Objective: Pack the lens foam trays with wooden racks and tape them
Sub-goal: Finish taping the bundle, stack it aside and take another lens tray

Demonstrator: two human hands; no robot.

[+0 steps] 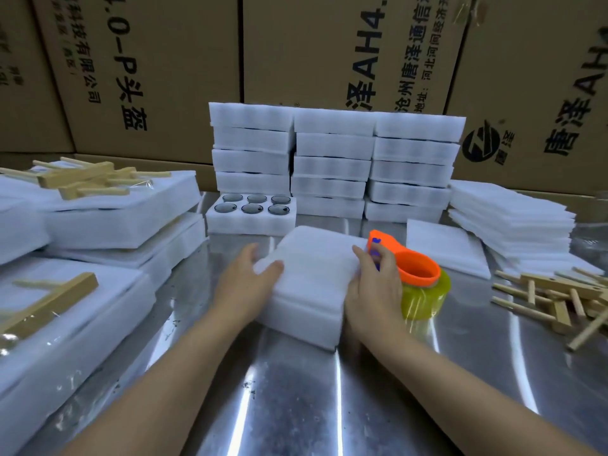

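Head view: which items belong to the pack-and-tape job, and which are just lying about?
In the job:
- foam stack, between left hand and right hand
- tape dispenser beside it
- open lens tray
- loose wooden racks at right
- foam tray stacks behind
- foam sheets

Lying about:
- cardboard boxes at the back
- metal table, support only

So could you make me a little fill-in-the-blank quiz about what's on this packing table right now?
1. The open foam tray holds ___ dark lenses.
2. The tape dispenser in the right hand is ___ in colour.
3. The left hand rests on a white ___ bundle.
4. The loose wooden racks lying directly on the table are on the person's ___ side.

Missing words: six; orange; foam; right.
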